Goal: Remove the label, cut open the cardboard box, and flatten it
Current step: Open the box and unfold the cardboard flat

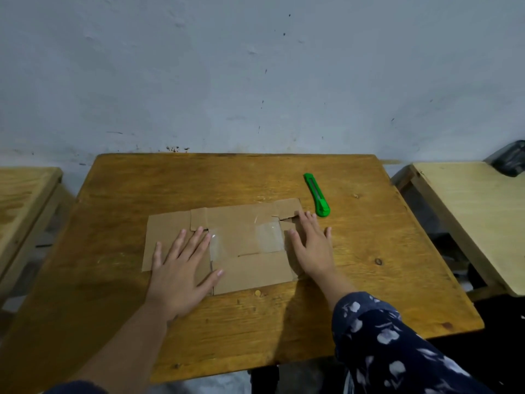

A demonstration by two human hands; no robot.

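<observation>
So the cardboard box point(227, 245) is already cut open and lying flat in the middle of the wooden table point(369, 280), flaps splayed out, with a couple of shiny clear tape patches point(270, 234) across its middle panel.

Both hands are pressing it down. The left hand point(181, 268) sits palm-down on the left part of the cardboard, fingers straight and spread wide apart, thumb stuck out to the right over the middle panel. Its fingertips point toward the far edge, and the heel of the hand hangs off the near edge onto the table.

The right hand point(311, 245) is flat on the right end of the cardboard, fingers straight and only slightly apart, reaching up to the far right flap where there's a ragged tear. Its little finger side runs off the cardboard onto bare wood. Neither hand is gripping anything.

Just beyond the right hand's fingertips, not touching them, a green utility knife point(316, 194) lies on the table by the far right corner of the cardboard.

The right arm has a dark floral sleeve point(397, 351). Lighter wooden tables stand on the left point(22, 189) and right point(468, 209), with a pale wall point(255, 81) behind.
</observation>
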